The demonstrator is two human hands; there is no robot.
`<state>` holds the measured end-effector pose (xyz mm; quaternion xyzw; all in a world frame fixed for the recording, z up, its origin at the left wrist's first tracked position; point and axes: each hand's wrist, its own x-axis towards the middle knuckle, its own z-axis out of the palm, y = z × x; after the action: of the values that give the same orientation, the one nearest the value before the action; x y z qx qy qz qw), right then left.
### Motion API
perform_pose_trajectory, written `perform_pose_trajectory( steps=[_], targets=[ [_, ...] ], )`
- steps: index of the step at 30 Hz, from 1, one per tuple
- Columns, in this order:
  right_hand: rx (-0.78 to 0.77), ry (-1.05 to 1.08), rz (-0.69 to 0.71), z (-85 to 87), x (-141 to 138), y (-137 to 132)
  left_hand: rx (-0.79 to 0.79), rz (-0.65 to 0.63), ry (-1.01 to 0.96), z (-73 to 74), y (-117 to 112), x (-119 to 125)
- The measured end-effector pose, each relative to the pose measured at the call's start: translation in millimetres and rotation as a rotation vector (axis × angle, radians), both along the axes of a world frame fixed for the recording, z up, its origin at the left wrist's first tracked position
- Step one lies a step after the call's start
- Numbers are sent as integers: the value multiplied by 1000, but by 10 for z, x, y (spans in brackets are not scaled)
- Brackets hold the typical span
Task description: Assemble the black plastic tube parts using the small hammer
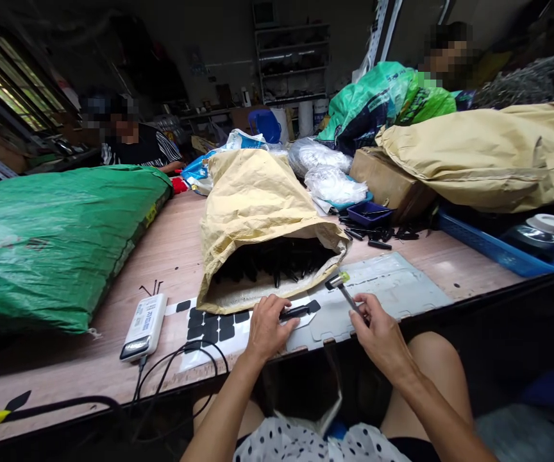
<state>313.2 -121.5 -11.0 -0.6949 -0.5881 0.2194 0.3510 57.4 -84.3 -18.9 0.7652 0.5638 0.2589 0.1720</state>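
Note:
My right hand (377, 324) is closed around the handle of a small hammer (342, 285), whose metal head has a black end and a yellow-green end. The hammer head is raised over a grey mat (377, 289). My left hand (270, 322) grips a black elongated piece (296, 312) low over the mat's left edge. Behind it lies an open tan sack (262, 205), its mouth facing me and many black pieces (277, 260) inside. A white sheet with black rounded-square stickers (209, 327) sits left of my left hand, partly under the sack.
A white power bank (145, 326) with a black cable lies left. A bulging green sack (56, 237) fills the table's left side. Loose black pieces (379, 245) and a purple tray (369, 213) lie behind the mat. A blue tray (488, 240) stands right. Two people sit beyond.

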Motion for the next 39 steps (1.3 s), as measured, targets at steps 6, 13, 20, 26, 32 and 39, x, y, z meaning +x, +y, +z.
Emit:
perform_pose_trajectory(
  steps=[6, 13, 20, 26, 32, 39],
  targets=[
    [151, -8, 182, 44, -339, -108, -58, 37, -159, -95, 90, 1],
    [148, 0, 304, -63, -522, -148, -116, 72, -195, -95, 100, 18],
    [215, -163, 335, -78, -656, -219, -104, 74, -190, -122, 109, 24],
    [177, -222, 285, -79, -630, -209, -99, 90, -199, -122, 102, 35],
    [220, -193, 248, -82, -573, -209, -103, 87, -198, -118, 104, 41],
    [316, -220, 89, -71, -364, -141, -87, 74, -171, -132, 92, 13]
  ],
)
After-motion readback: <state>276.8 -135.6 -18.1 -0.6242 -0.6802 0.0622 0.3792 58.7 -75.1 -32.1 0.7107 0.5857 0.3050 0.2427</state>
